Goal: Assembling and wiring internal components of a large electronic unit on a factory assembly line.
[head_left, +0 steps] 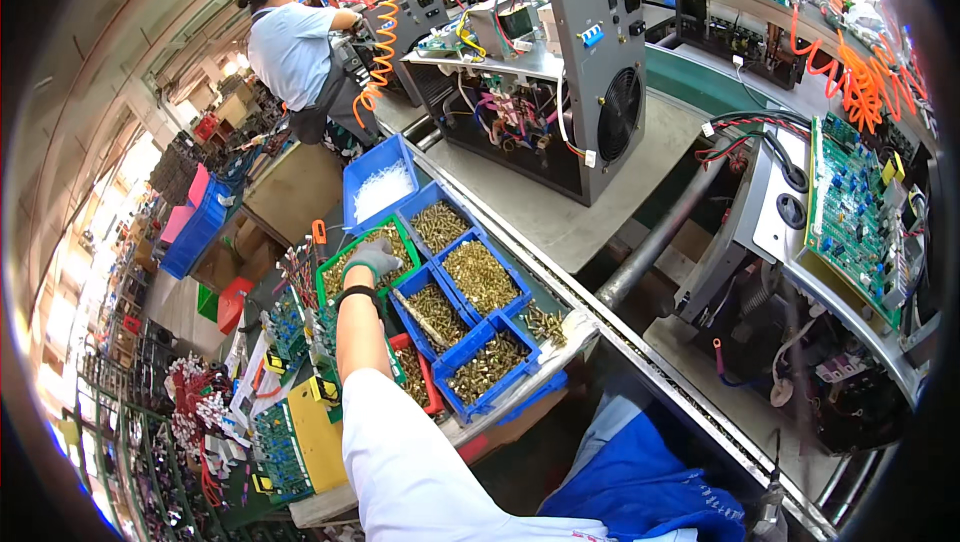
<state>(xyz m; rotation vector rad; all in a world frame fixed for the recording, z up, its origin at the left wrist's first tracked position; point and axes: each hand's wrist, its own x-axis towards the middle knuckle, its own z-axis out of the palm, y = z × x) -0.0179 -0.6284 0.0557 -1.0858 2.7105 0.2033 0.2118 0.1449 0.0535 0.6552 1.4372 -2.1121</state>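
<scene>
A white sleeve [410, 462] reaches out; the gloved left hand [371, 258] dips, fingers curled, into the green bin [345, 252] of screws beside blue bins [480, 277] on the table [330, 507]. Its grip cannot be told.

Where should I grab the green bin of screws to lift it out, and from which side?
Grip the green bin by its bare rim on the two long sides, coming from above. It is open-topped, full of loose screws, and hemmed in by the blue bins, so the walls are hard to reach lower down. The gloved left hand is already over it.
</scene>
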